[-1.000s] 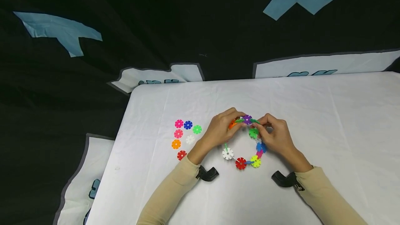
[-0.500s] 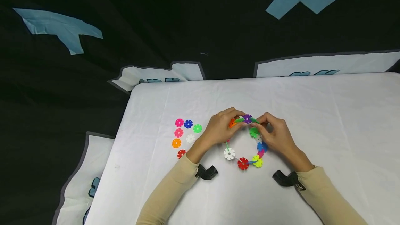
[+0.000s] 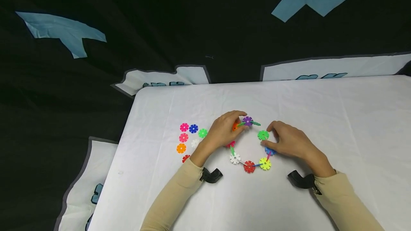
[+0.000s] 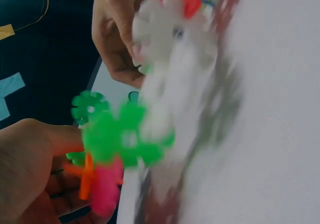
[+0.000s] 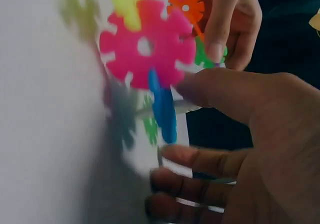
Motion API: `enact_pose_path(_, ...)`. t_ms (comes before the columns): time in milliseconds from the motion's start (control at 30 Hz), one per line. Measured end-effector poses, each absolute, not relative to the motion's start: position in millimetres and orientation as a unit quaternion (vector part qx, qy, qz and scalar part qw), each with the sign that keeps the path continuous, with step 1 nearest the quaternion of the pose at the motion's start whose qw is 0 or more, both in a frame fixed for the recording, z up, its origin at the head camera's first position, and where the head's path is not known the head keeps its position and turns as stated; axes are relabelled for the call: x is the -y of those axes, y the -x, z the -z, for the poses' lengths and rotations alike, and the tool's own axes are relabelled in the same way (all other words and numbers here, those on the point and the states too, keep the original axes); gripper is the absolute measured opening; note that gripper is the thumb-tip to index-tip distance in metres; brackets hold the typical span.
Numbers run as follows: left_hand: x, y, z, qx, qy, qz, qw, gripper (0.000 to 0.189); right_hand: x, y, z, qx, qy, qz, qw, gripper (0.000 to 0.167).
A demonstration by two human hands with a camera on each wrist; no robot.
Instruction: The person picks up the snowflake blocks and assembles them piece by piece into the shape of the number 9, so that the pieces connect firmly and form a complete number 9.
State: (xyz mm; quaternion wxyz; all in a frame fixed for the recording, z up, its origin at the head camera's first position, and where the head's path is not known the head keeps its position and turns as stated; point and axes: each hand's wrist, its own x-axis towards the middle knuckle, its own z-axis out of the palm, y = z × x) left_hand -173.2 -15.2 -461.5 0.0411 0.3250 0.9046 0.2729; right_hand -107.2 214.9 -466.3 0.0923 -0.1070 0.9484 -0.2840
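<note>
A chain of slotted, flower-shaped plastic discs curves into a ring, with a gap between the dark green disc [image 3: 255, 123] beside the purple disc [image 3: 247, 121] and the bright green disc [image 3: 263, 135]. My left hand [image 3: 222, 128] grips the chain near an orange disc [image 5: 186, 7]; its thumb presses a green disc [image 5: 204, 54]. My right hand [image 3: 293, 141] is around the other end, thumb and fingers spread apart. Its fingertips are close to the bright green disc, and its thumb is by the pink disc [image 5: 145, 45] and blue disc [image 5: 165, 109]. Contact there is unclear.
Several loose discs, including a blue one [image 3: 193, 128] and an orange one [image 3: 181, 148], lie left of the ring on the white-covered table [image 3: 154, 174]. Black wrist mounts [image 3: 212, 176] stick out from both sleeves. A black cloth [image 3: 205, 27] hangs behind.
The right hand has moved off the dark green disc, its fingers spreading apart around the bright green disc. The purple disc's end has shifted slightly left with the left hand still gripping.
</note>
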Motion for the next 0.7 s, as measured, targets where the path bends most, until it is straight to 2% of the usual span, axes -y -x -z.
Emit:
enact_pose_path(100, 16.7, 174.3, 461.6, -0.904, -0.336, -0.261, 0.045, 0.049, -211.6, 106.8, 469.2, -0.946, 0.118, 0.293, 0.077, 0.032)
enact_pose_path(233, 18.6, 175.5, 461.7, -0.898, -0.353, -0.253, 0.069, 0.042, -209.6, 108.3, 472.3, -0.945, 0.116, 0.303, 0.047, 0.026)
enact_pose_path(400, 19.1, 176.7, 462.6, -0.894, -0.360, -0.249, 0.097, 0.036, -209.2, 110.5, 473.8, -0.938, 0.102, 0.329, 0.022, 0.029)
enact_pose_path(700, 18.4, 175.5, 465.5, -0.892, -0.371, -0.241, 0.095, 0.038, -205.7, 112.7, 478.5, -0.928, 0.100, 0.358, 0.011, 0.032)
